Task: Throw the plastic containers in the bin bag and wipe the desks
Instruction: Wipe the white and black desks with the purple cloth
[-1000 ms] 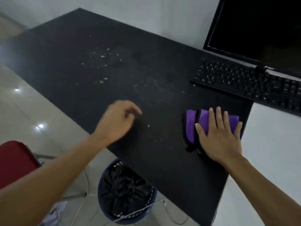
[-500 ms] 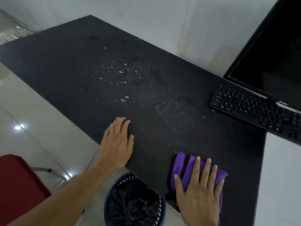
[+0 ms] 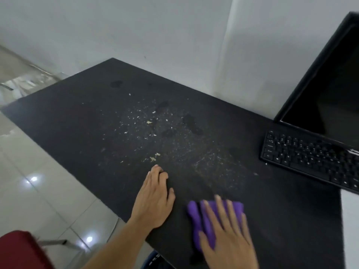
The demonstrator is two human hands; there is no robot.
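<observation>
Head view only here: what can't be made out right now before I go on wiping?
- Right hand and purple cloth, head view: motion-blurred, so the cloth's folds are unclear.
- Bin: only a sliver of rim at the bottom edge; desk and frame edge hide its inside.
- Monitor and keyboard: cut off by the right edge.
- Red chair: cropped at the bottom-left corner.

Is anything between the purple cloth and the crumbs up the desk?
Nothing lies between the purple cloth and the crumbs, only bare desk. The left hand rests flat just left of that path; the keyboard sits well right.
</observation>
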